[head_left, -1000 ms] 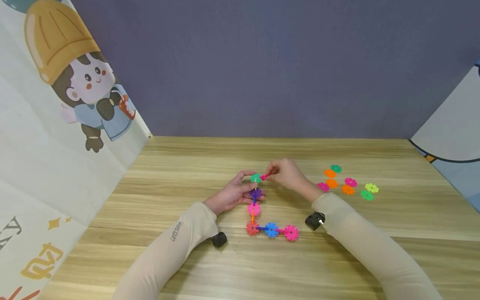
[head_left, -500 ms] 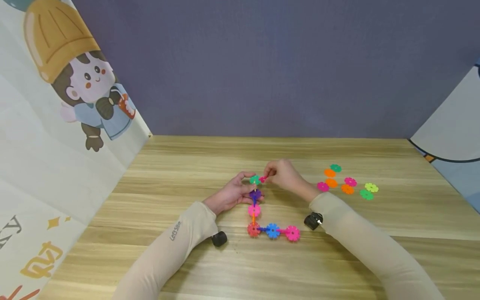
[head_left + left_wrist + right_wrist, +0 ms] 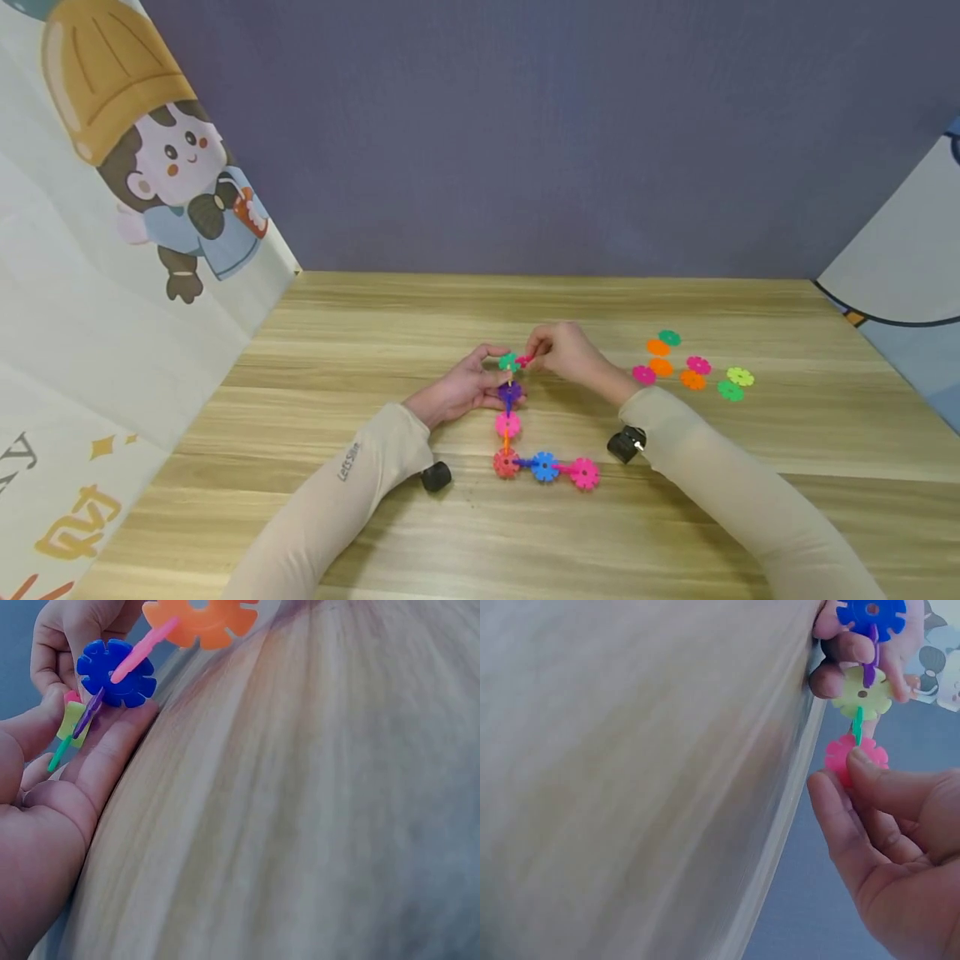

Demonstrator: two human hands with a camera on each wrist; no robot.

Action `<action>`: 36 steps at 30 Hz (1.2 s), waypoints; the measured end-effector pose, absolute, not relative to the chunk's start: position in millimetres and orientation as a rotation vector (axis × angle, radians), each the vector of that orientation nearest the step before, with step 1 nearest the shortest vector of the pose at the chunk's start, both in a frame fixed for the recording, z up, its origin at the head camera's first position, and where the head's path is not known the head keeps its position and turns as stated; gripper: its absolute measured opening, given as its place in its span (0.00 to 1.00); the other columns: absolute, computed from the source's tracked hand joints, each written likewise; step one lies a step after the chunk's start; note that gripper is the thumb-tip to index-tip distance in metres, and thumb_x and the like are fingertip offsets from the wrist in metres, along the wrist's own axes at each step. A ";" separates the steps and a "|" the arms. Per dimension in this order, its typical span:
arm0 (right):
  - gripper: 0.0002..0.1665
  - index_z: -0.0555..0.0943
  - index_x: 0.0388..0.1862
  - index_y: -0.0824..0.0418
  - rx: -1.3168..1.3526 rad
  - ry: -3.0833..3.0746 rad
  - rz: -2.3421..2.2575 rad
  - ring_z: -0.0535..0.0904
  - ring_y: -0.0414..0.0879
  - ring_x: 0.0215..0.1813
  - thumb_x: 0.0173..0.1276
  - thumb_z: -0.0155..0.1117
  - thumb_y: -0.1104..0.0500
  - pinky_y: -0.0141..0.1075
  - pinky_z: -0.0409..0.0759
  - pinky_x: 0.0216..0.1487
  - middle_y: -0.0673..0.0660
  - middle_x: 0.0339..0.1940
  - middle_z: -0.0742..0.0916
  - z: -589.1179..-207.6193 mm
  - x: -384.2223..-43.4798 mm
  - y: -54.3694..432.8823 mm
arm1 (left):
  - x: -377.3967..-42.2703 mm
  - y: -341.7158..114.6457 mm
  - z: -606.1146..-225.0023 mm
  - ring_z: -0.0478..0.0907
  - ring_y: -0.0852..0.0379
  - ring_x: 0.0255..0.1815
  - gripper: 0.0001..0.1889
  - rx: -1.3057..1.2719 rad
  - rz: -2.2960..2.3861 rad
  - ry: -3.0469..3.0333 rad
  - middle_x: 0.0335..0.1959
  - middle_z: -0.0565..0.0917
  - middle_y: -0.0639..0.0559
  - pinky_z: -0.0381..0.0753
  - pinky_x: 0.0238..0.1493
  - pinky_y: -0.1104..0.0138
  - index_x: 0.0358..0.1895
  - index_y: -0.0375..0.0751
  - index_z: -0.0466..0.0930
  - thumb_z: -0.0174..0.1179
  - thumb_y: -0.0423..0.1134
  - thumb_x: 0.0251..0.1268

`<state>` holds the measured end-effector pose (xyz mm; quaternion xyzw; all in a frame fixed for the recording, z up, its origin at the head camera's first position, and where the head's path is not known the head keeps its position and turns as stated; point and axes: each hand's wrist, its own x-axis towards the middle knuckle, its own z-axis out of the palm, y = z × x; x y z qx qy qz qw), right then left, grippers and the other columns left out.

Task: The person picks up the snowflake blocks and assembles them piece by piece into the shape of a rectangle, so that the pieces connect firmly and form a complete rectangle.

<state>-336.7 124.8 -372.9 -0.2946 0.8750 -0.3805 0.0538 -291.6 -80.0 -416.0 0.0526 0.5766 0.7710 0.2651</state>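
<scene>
Notched plastic discs of several colours are joined, some edge-on, into an L-shaped chain. My left hand holds its far end between thumb and fingers, at the yellow disc between the green disc and the purple-blue disc. My right hand pinches a pink disc by its edge, thumb on top. In the right wrist view, this pink disc meets the green disc. At the chain's near end are a red disc, a blue disc and a pink end disc.
On the wooden table several loose discs lie right of my right hand, among them an orange disc, a yellow-green disc and a dark green disc. A dark partition rises behind the table.
My right hand has shifted slightly left with the pink disc, closer against the green disc. The chain's far end has come slightly nearer to me. The left hand keeps its hold.
</scene>
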 end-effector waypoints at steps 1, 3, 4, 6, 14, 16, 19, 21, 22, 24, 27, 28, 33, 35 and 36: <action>0.08 0.83 0.27 0.65 -0.889 2.648 -1.166 0.80 0.43 0.26 0.55 0.74 0.73 0.33 0.81 0.28 0.53 0.23 0.86 -373.1 -337.0 125.7 | -291.3 -80.1 -415.3 0.87 0.49 0.40 0.24 0.143 2.083 1.555 0.35 0.86 0.43 0.88 0.43 0.61 0.69 0.39 0.51 0.46 0.25 0.77; 0.08 0.84 0.28 0.65 -0.888 2.638 -1.176 0.81 0.44 0.27 0.54 0.75 0.72 0.34 0.82 0.31 0.53 0.24 0.86 -373.1 -337.4 127.7 | -290.9 -80.2 -414.8 0.87 0.50 0.39 0.24 0.146 2.082 1.550 0.35 0.86 0.43 0.88 0.43 0.61 0.69 0.40 0.51 0.47 0.26 0.77; 0.07 0.84 0.29 0.65 -0.888 2.631 -1.178 0.81 0.44 0.28 0.54 0.75 0.72 0.35 0.82 0.32 0.53 0.25 0.86 -373.4 -337.6 129.1 | -290.7 -80.1 -414.6 0.87 0.51 0.39 0.24 0.148 2.080 1.551 0.35 0.86 0.43 0.88 0.44 0.61 0.70 0.41 0.51 0.47 0.26 0.77; 0.07 0.85 0.31 0.66 -0.877 2.613 -1.186 0.82 0.45 0.30 0.54 0.75 0.71 0.36 0.84 0.35 0.54 0.27 0.87 -373.9 -338.0 132.2 | -290.7 -80.0 -414.8 0.87 0.51 0.38 0.25 0.156 2.078 1.557 0.36 0.87 0.41 0.88 0.44 0.61 0.70 0.41 0.51 0.47 0.27 0.77; 0.12 0.86 0.39 0.70 -0.816 2.550 -1.233 0.86 0.52 0.38 0.55 0.76 0.70 0.39 0.87 0.42 0.60 0.34 0.89 -374.6 -342.5 154.0 | -291.4 -79.2 -417.1 0.87 0.51 0.38 0.27 0.158 2.081 1.597 0.41 0.87 0.38 0.87 0.45 0.60 0.72 0.42 0.51 0.49 0.28 0.76; 0.13 0.86 0.40 0.71 -0.822 2.541 -1.242 0.86 0.53 0.39 0.55 0.76 0.70 0.39 0.87 0.42 0.61 0.34 0.89 -375.1 -343.9 159.6 | -291.6 -79.2 -417.2 0.87 0.52 0.38 0.27 0.153 2.086 1.596 0.41 0.87 0.39 0.87 0.45 0.59 0.72 0.42 0.51 0.49 0.27 0.76; 0.14 0.85 0.41 0.72 -0.827 2.544 -1.235 0.87 0.53 0.39 0.55 0.77 0.69 0.38 0.86 0.42 0.61 0.34 0.89 -376.1 -345.7 167.7 | -291.8 -79.0 -416.8 0.87 0.51 0.38 0.27 0.149 2.092 1.589 0.40 0.87 0.39 0.87 0.46 0.58 0.72 0.42 0.51 0.49 0.27 0.76; 0.15 0.85 0.42 0.72 -0.822 2.545 -1.232 0.87 0.52 0.39 0.55 0.77 0.69 0.36 0.86 0.42 0.60 0.34 0.89 -376.4 -346.8 172.9 | -292.0 -78.9 -416.3 0.87 0.50 0.39 0.27 0.148 2.095 1.581 0.40 0.87 0.39 0.87 0.47 0.57 0.72 0.42 0.51 0.49 0.27 0.76; 0.16 0.85 0.42 0.73 -0.818 2.545 -1.231 0.87 0.52 0.39 0.55 0.77 0.69 0.34 0.85 0.42 0.60 0.34 0.89 -376.7 -347.4 175.6 | -292.0 -79.0 -416.4 0.87 0.50 0.39 0.27 0.149 2.096 1.577 0.41 0.87 0.38 0.87 0.47 0.56 0.72 0.42 0.52 0.50 0.27 0.76; 0.17 0.84 0.43 0.74 -0.799 2.535 -1.239 0.87 0.53 0.40 0.55 0.77 0.70 0.33 0.85 0.41 0.61 0.34 0.89 -376.3 -348.6 181.0 | -292.2 -79.2 -416.6 0.87 0.49 0.40 0.27 0.150 2.094 1.572 0.40 0.87 0.39 0.87 0.47 0.56 0.72 0.42 0.52 0.50 0.27 0.76; 0.19 0.83 0.45 0.76 -0.752 2.508 -1.259 0.86 0.53 0.39 0.55 0.76 0.71 0.32 0.85 0.39 0.62 0.34 0.89 -374.9 -350.4 190.7 | -292.6 -79.5 -417.4 0.87 0.49 0.40 0.27 0.157 2.093 1.564 0.40 0.87 0.39 0.87 0.47 0.56 0.72 0.42 0.52 0.50 0.27 0.76; 0.19 0.83 0.45 0.76 -0.726 2.502 -1.261 0.86 0.52 0.39 0.55 0.76 0.71 0.32 0.85 0.38 0.62 0.34 0.89 -374.2 -351.0 194.4 | -292.8 -79.6 -417.5 0.87 0.49 0.40 0.27 0.158 2.090 1.565 0.39 0.87 0.40 0.87 0.47 0.57 0.72 0.42 0.52 0.50 0.27 0.76; 0.20 0.81 0.47 0.77 -0.633 2.479 -1.257 0.85 0.48 0.38 0.56 0.75 0.70 0.34 0.86 0.36 0.64 0.36 0.88 -370.3 -354.0 213.4 | -293.7 -80.0 -417.9 0.87 0.50 0.40 0.27 0.174 2.075 1.573 0.38 0.87 0.43 0.87 0.47 0.57 0.72 0.41 0.52 0.49 0.27 0.76; 0.21 0.81 0.47 0.77 -0.627 2.489 -1.233 0.85 0.48 0.37 0.56 0.75 0.70 0.36 0.87 0.35 0.65 0.37 0.88 -369.2 -354.6 220.6 | -293.9 -80.1 -417.4 0.87 0.51 0.39 0.28 0.175 2.066 1.576 0.38 0.86 0.44 0.87 0.47 0.57 0.73 0.42 0.51 0.49 0.27 0.76; 0.21 0.81 0.47 0.76 -0.630 2.494 -1.224 0.85 0.48 0.37 0.56 0.76 0.69 0.37 0.87 0.35 0.66 0.38 0.88 -368.7 -354.5 223.8 | -293.9 -80.1 -416.9 0.87 0.51 0.40 0.28 0.176 2.063 1.577 0.38 0.86 0.44 0.87 0.47 0.57 0.73 0.42 0.51 0.49 0.27 0.76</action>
